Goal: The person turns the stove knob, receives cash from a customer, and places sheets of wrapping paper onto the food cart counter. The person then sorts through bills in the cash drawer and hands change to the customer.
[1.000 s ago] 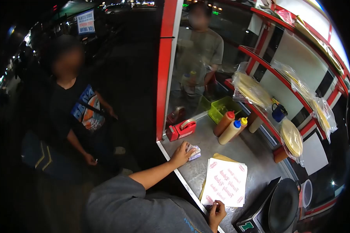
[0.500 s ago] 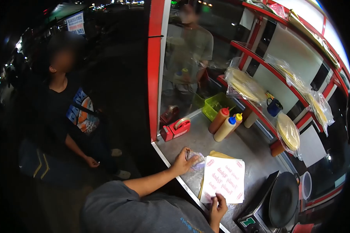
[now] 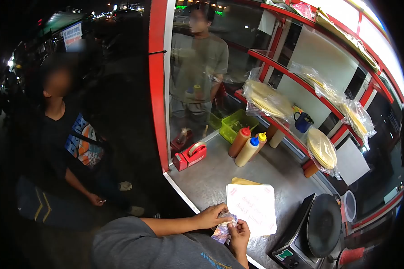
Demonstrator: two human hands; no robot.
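Note:
My left hand and my right hand are close together at the counter's near edge. Both pinch a creased purple-and-white banknote, which hangs between them; whether it is one note or more I cannot tell. Just beyond my fingers lies a stack of white wrapping papers with faint red print. Brown paper sticks out from under its far edge.
A red tape dispenser, several sauce bottles and a green basket stand on the metal counter. At right is a stove with a black griddle. Bagged flatbreads rest on shelves. A person stands at left.
My left hand has drawn back toward me with the banknote. My right hand has left the papers and now grips the note too. The view has shifted slightly.

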